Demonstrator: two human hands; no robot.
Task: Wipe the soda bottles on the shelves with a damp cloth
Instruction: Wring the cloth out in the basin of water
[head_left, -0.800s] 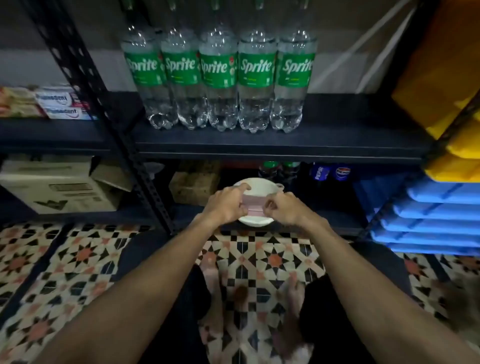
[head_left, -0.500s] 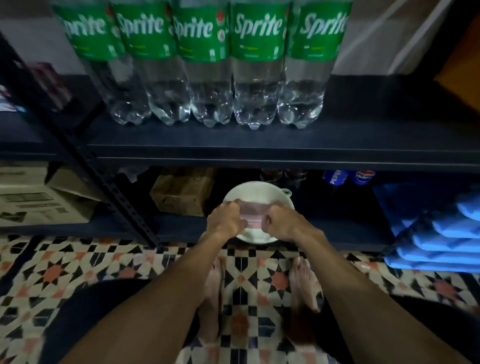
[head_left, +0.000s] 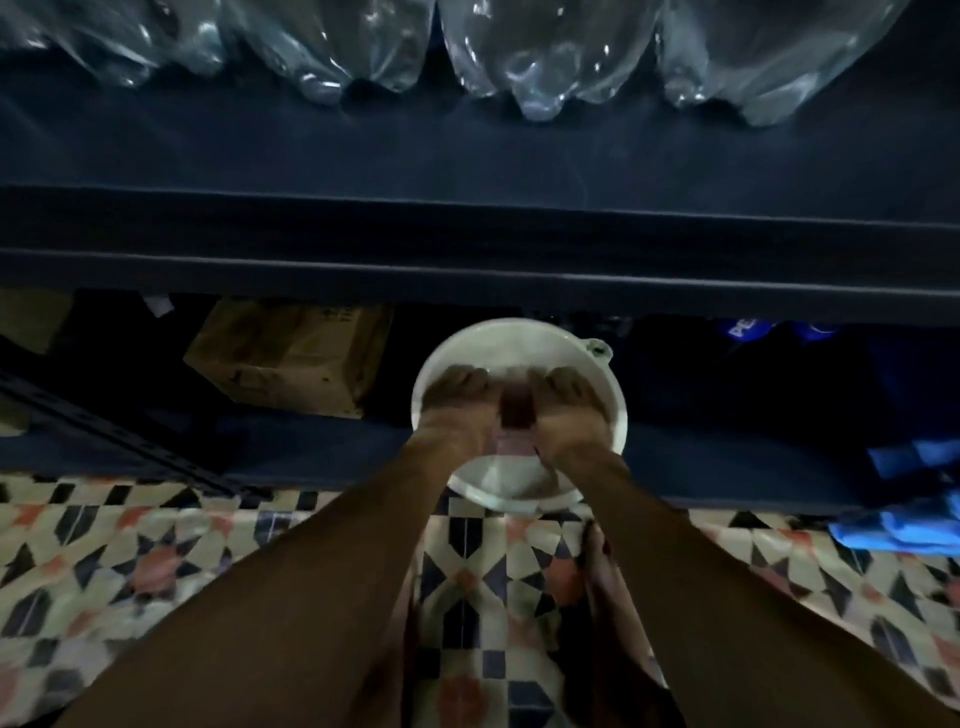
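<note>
Dim storeroom, patterned tile floor (head_left: 156, 561), dark metal shelving; frame is motion-blurred

Left grip (head_left: 457, 410) and right grip (head_left: 569, 410): both down inside the bowl, side by side, each grasping one end of the cloth (head_left: 515, 410). Finger detail is smeared, so the curl round the cloth is read from outline only. Judgement: a two-ended hold suits dipping and then wringing, since a twist needs both ends fixed.

Cloth: pinkish, bunched, low in the bowl, spanning the gap between the two grips. Water level in the bowl: cannot tell.

Bowl (head_left: 519, 328): white, round, small lug on the far-right rim. Sits at the front edge of the bottom shelf (head_left: 311, 452), straight ahead of the person's feet (head_left: 602, 561). Judgement: placed there so drips fall back in and the bottles are one reach up.

Same shelf, outward: box (head_left: 291, 358) just left of the bowl; dark Pepsi bottles (head_left: 743, 328) behind and to the right, mostly in shadow. Blue stack (head_left: 904, 519) at far right, partly on the floor.

Upper shelf (head_left: 467, 156): clear bottles (head_left: 545, 62), only their bases in frame, standing in a row at the back. Well apart from both grips, none touched.

Step in hand, as judged: cloth preparation. Wiping not yet begun
</note>
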